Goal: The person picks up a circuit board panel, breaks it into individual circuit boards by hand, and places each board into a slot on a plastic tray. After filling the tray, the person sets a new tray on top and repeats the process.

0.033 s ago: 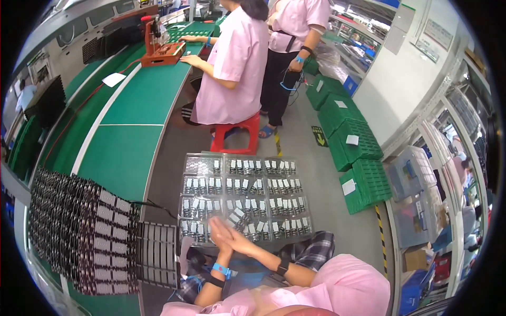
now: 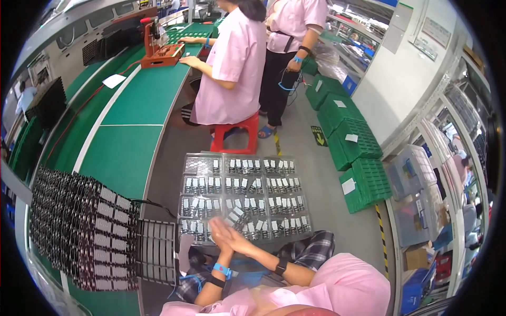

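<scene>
My left hand (image 2: 217, 243) and my right hand (image 2: 237, 239) are pressed together, palm against palm, with fingers stretched out. Nothing shows between them, though the inner palms are hidden. They are over the near edge of a clear plastic tray (image 2: 197, 166) divided into compartments. Rows of small black coil-like parts (image 2: 245, 167) with white tops fill most compartments. Just beyond my fingertips, a few parts (image 2: 237, 214) lie tilted out of line. A blue band (image 2: 222, 270) circles my left wrist, and a dark band (image 2: 281, 266) my right.
Left of the tray stand stacked black racks (image 2: 58, 226) and a black grid frame (image 2: 157, 253), beside a green workbench (image 2: 132, 139). Ahead, a person (image 2: 232, 73) sits on a red stool (image 2: 234, 136); another person (image 2: 292, 31) stands alongside. Green crates (image 2: 369, 184) and shelving (image 2: 416, 210) line the right.
</scene>
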Demonstrator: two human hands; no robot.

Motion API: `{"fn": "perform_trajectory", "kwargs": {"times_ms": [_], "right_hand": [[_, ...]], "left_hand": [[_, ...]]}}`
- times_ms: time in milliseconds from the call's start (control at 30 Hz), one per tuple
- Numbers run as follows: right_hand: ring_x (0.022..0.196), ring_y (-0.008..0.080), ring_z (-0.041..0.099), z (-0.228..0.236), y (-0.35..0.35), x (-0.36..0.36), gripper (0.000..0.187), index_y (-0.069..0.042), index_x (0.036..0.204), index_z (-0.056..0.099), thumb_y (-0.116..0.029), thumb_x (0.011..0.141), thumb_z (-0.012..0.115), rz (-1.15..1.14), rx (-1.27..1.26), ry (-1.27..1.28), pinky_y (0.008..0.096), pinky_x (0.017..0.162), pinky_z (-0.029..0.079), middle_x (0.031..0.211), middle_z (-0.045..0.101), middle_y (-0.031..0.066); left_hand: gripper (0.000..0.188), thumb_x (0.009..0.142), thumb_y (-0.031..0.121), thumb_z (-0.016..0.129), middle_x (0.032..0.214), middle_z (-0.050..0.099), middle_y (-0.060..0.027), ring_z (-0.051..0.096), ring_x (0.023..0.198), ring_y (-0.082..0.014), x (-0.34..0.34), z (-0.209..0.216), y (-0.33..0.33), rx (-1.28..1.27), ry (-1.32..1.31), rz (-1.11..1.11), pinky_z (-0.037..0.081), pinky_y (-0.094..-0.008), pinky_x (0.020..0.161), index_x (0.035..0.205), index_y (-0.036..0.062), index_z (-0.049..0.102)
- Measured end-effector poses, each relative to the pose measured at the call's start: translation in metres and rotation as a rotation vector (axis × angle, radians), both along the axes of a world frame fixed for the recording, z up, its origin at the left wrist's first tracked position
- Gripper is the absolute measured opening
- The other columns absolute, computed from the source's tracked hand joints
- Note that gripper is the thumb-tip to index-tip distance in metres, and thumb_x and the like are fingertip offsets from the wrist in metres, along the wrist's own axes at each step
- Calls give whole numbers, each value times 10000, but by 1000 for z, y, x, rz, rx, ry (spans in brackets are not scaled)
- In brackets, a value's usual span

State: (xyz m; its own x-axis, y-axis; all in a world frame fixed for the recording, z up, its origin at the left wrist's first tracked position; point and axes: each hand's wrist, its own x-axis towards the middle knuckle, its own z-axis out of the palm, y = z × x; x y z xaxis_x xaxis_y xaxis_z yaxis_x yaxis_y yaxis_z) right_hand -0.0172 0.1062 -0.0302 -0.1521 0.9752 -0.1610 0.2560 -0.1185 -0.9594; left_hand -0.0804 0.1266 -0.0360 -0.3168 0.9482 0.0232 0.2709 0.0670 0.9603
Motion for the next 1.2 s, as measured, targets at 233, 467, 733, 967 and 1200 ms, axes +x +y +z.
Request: {"fn": "perform_trajectory", "kwargs": {"times_ms": [233, 467, 733, 967, 1200], "right_hand": [[846, 190, 533, 37, -43, -3, 552, -9, 1075, 477, -484, 814, 374, -178, -323, 274, 292, 686, 429, 964, 549, 113], [793, 137, 521, 26, -66, -13, 422, -20, 1026, 491, -384, 847, 370, -415, -504, 565, 265, 647, 422, 918, 553, 83], [755, 184, 472, 15, -69, -23, 216, 2, 966, 454, -172, 854, 392, -735, 39, 243, 272, 693, 374, 831, 520, 78], [810, 334, 482, 44, -52, -17, 275, -4, 936, 433, -255, 862, 352, -498, 307, -254, 360, 668, 376, 869, 492, 217], [611, 329, 516, 29, -18, -10, 476, 21, 705, 494, -378, 859, 284, -685, 212, -161, 387, 557, 373, 646, 531, 211]], "left_hand": [[264, 890, 285, 289, 721, 468, -53, 431, 617, -106, 0, 12, -30, 207, -154, -51, 355, -240, 543, 868, 47, 399], [250, 886, 246, 302, 810, 486, -79, 453, 724, -142, -3, 42, -51, 306, -97, -191, 366, -246, 669, 937, 36, 428], [277, 839, 132, 396, 1033, 477, -154, 475, 933, -213, -25, 17, -41, 1053, 482, 34, 377, -293, 807, 1085, 8, 419], [378, 807, 87, 410, 1108, 437, -202, 441, 1009, -289, -30, 16, -67, 321, 433, -347, 340, -317, 865, 1173, 4, 366], [331, 820, 139, 414, 1068, 452, -190, 441, 993, -283, -23, 34, -64, 303, 305, -363, 370, -340, 792, 1121, 1, 401]]}}
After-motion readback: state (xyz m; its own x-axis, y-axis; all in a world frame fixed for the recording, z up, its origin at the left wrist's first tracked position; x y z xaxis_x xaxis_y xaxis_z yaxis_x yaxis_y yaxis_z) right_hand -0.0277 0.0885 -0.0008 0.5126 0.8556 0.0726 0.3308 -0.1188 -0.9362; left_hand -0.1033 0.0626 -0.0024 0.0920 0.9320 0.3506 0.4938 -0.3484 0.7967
